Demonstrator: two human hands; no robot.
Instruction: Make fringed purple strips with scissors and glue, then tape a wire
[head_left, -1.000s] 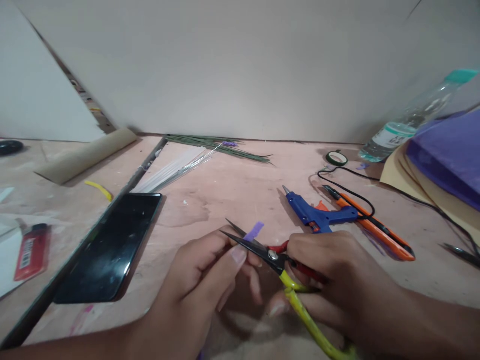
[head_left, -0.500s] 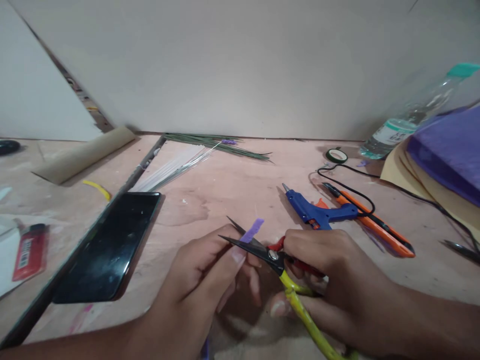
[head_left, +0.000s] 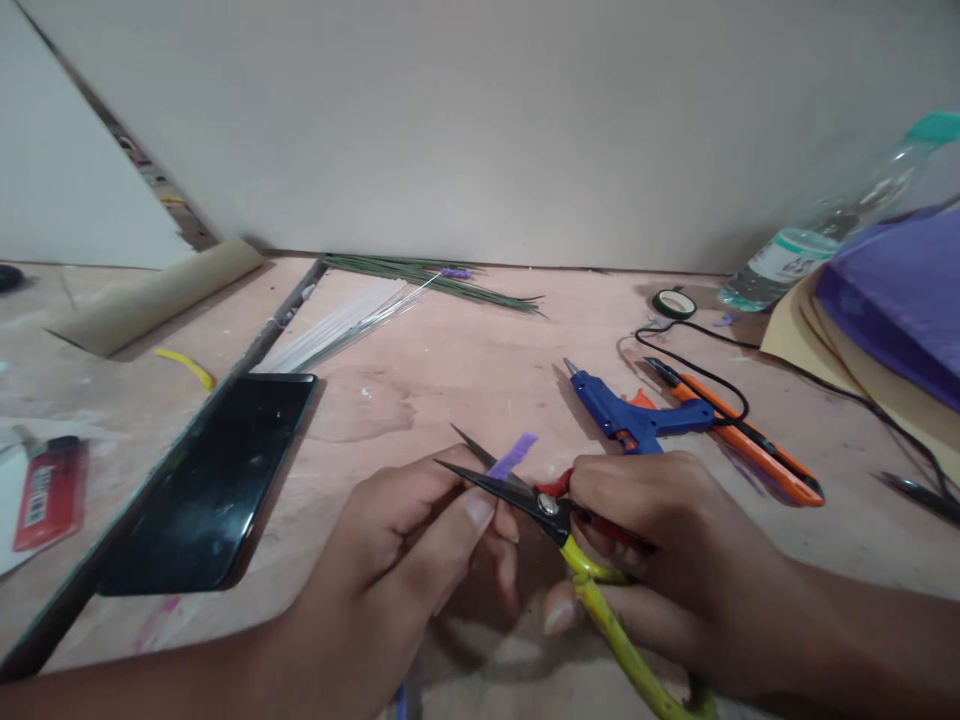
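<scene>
My left hand (head_left: 427, 540) pinches a short purple strip (head_left: 516, 455) with a ragged edge between thumb and fingers. It looks like crepe paper or thin foam; I cannot tell which. Scissors (head_left: 555, 510) with dark blades and handles wrapped in yellow and red are gripped by my right hand (head_left: 667, 560). The blades stand apart around the strip, close to my left fingertips, pointing left. Part of the right fingers is hidden behind the handles.
A blue glue gun (head_left: 630, 410) and an orange utility knife (head_left: 742, 440) lie to the right, near green tape (head_left: 673, 303) and a water bottle (head_left: 795, 255). Purple sheets (head_left: 892, 290) lie behind. On the left are a phone (head_left: 210, 490), a red lighter (head_left: 51, 495), a cardboard tube (head_left: 161, 295) and green wires (head_left: 435, 282).
The view has shifted slightly. Both hands stay nearly in place, the scissors still open around the strip, whose free end tilts a little further right.
</scene>
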